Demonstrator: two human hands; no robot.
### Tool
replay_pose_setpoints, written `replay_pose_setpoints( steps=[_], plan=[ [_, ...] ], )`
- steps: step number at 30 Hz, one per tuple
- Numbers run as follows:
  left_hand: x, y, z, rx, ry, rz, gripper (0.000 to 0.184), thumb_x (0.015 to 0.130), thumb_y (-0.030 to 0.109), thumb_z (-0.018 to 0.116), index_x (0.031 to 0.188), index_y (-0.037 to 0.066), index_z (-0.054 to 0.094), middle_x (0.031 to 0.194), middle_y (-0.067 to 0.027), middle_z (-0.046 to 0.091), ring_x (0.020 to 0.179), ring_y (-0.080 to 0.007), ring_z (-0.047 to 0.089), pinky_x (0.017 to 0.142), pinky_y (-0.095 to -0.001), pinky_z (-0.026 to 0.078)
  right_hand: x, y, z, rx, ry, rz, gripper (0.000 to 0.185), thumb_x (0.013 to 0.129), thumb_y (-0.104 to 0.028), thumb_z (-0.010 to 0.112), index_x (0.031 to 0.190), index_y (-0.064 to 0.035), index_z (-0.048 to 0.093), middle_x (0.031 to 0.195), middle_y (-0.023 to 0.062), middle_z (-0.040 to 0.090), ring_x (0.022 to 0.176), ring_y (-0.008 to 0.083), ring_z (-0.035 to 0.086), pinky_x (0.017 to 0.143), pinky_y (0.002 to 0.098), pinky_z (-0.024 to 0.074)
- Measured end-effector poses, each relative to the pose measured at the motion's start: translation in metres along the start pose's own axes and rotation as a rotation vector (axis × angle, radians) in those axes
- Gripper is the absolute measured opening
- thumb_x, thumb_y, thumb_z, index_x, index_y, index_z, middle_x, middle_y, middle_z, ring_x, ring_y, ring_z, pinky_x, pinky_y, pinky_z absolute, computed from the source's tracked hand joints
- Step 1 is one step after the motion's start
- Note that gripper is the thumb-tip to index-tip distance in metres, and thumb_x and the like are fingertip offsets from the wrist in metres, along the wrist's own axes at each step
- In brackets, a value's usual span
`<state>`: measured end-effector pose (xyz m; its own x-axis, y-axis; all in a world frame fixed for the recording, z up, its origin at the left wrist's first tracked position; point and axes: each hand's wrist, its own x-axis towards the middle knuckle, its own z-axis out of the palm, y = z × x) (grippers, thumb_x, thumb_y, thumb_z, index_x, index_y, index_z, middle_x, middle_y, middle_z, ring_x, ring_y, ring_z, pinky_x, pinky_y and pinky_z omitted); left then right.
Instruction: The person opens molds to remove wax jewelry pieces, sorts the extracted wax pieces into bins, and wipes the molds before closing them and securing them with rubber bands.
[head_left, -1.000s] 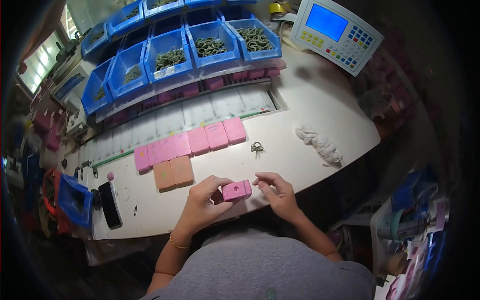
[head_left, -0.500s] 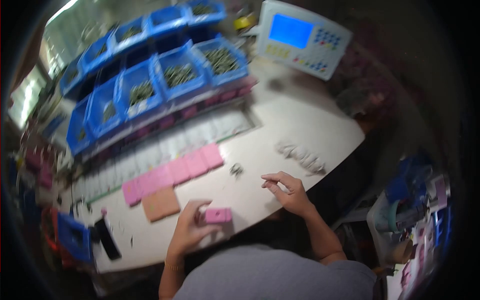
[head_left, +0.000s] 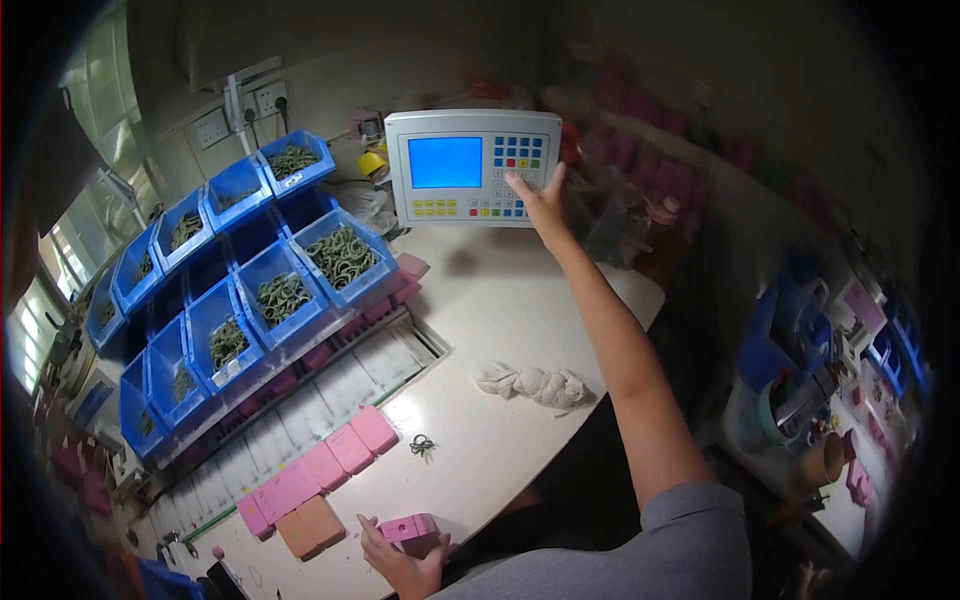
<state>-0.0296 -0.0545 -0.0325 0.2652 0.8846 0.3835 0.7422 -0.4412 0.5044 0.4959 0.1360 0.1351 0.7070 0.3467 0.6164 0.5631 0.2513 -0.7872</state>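
Near the table's front edge, my left hand [head_left: 402, 567] has its fingers and thumb around a pink block [head_left: 410, 528] with a small hole in its face. My right hand [head_left: 541, 204] is stretched out to the control panel [head_left: 399, 170], a fingertip touching the keypad and the other fingers apart. The panel has a lit blue screen [head_left: 445, 163]. Between the hands on the table lie a small heap of dark ring-like pieces [head_left: 422, 444] and a twisted white cloth [head_left: 530, 384]. A row of pink blocks [head_left: 323, 464] and two orange blocks [head_left: 310, 527] lie left of the heap.
Two tiers of blue bins [head_left: 228, 340] holding greenish pieces stand at the left. Below them runs a white slotted tray [head_left: 300, 415]. The white table [head_left: 480, 300] curves away at the right. Beyond it, a side cart [head_left: 745, 410] carries containers.
My right hand has moved from above the table's front edge up to the panel's keypad. The view has turned and tilted up. My left hand stays at the pink block.
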Motion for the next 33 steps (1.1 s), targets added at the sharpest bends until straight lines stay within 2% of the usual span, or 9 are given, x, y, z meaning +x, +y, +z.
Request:
replay_pose_setpoints(
  steps=[2,5,7,11,13,15,18,22,33],
  plan=[
    [0.002,0.005,0.008,-0.071,-0.037,-0.148,0.130,0.055,0.030,0.095,0.156,-0.002,0.018,0.129,-0.0193,0.043,0.114,-0.0367,0.048,0.103,-0.0507,0.034,0.007,0.011,0.004,0.035,-0.020,0.028,0.110,0.079,-0.032,0.084,0.154,0.0051,0.012,0.143,0.0229,0.045,0.130,0.0290,0.048,0.108,0.0367,0.0395],
    [0.012,0.012,0.006,-0.095,-0.064,-0.217,0.132,0.055,0.037,0.095,0.155,-0.005,0.018,0.123,-0.0197,0.046,0.112,-0.0394,0.047,0.102,-0.0538,0.031,-0.001,0.003,0.006,0.185,0.077,0.057,0.111,0.076,-0.027,0.086,0.153,0.0067,0.013,0.140,0.0218,0.049,0.128,0.0286,0.050,0.108,0.0373,0.0397],
    [0.014,0.011,0.010,-0.108,-0.017,-0.192,0.129,0.058,0.039,0.093,0.154,-0.005,0.020,0.115,-0.0168,0.051,0.107,-0.0370,0.049,0.098,-0.0523,0.034,0.002,0.005,0.004,0.202,0.057,0.066,0.097,0.075,-0.030,0.088,0.144,0.0033,0.027,0.131,0.0184,0.054,0.120,0.0268,0.054,0.100,0.0372,0.0448],
    [0.027,0.009,0.010,-0.100,-0.004,-0.102,0.112,0.063,0.038,0.091,0.149,-0.001,0.032,0.108,-0.0138,0.056,0.102,-0.0321,0.052,0.094,-0.0472,0.037,-0.016,0.008,-0.006,-0.087,0.033,-0.137,0.116,0.082,-0.030,0.083,0.156,0.0053,0.000,0.157,0.0282,0.024,0.145,0.0335,0.030,0.118,0.0398,0.0266],
    [0.027,0.007,0.009,-0.124,0.001,-0.100,0.101,0.066,0.035,0.089,0.145,0.000,0.037,0.110,-0.0143,0.056,0.101,-0.0311,0.052,0.092,-0.0444,0.038,-0.067,-0.005,-0.007,-0.143,0.081,-0.094,0.103,0.085,-0.030,0.080,0.157,-0.0010,0.014,0.154,0.0259,0.030,0.140,0.0335,0.037,0.115,0.0439,0.0297],
    [0.030,0.006,0.006,-0.160,0.017,-0.110,0.088,0.067,0.032,0.088,0.136,0.001,0.045,0.112,-0.0129,0.058,0.101,-0.0304,0.053,0.091,-0.0431,0.039,-0.137,-0.030,-0.014,-0.188,-0.095,-0.148,0.093,0.087,-0.022,0.078,0.156,-0.0031,0.020,0.149,0.0204,0.037,0.130,0.0287,0.043,0.110,0.0431,0.0338],
    [0.031,0.007,0.003,-0.174,0.009,-0.039,0.071,0.068,0.031,0.087,0.124,0.004,0.053,0.112,-0.0103,0.058,0.102,-0.0300,0.053,0.090,-0.0426,0.039,-0.252,-0.071,-0.021,0.042,-0.663,0.002,0.033,0.086,-0.006,0.075,0.118,-0.0022,0.067,0.113,0.0050,0.066,0.091,0.0134,0.060,0.082,0.0269,0.0490],
    [0.030,0.006,0.004,-0.192,-0.010,-0.034,0.070,0.069,0.031,0.086,0.124,0.005,0.053,0.112,-0.0101,0.058,0.103,-0.0299,0.052,0.089,-0.0430,0.039,-0.342,-0.132,-0.020,0.254,-1.262,0.401,0.049,0.086,-0.009,0.072,0.134,-0.0114,0.063,0.110,0.0000,0.059,0.085,0.0070,0.051,0.079,0.0203,0.0446],
    [0.029,0.001,0.008,-0.214,-0.028,-0.061,0.062,0.070,0.024,0.082,0.121,0.006,0.053,0.112,-0.0118,0.059,0.107,-0.0319,0.053,0.091,-0.0440,0.040,-0.392,-0.139,0.003,0.378,-1.192,0.636,0.042,0.085,-0.002,0.060,0.127,-0.0044,0.067,0.103,0.0040,0.053,0.085,0.0092,0.054,0.079,0.0231,0.0470]
  ],
)
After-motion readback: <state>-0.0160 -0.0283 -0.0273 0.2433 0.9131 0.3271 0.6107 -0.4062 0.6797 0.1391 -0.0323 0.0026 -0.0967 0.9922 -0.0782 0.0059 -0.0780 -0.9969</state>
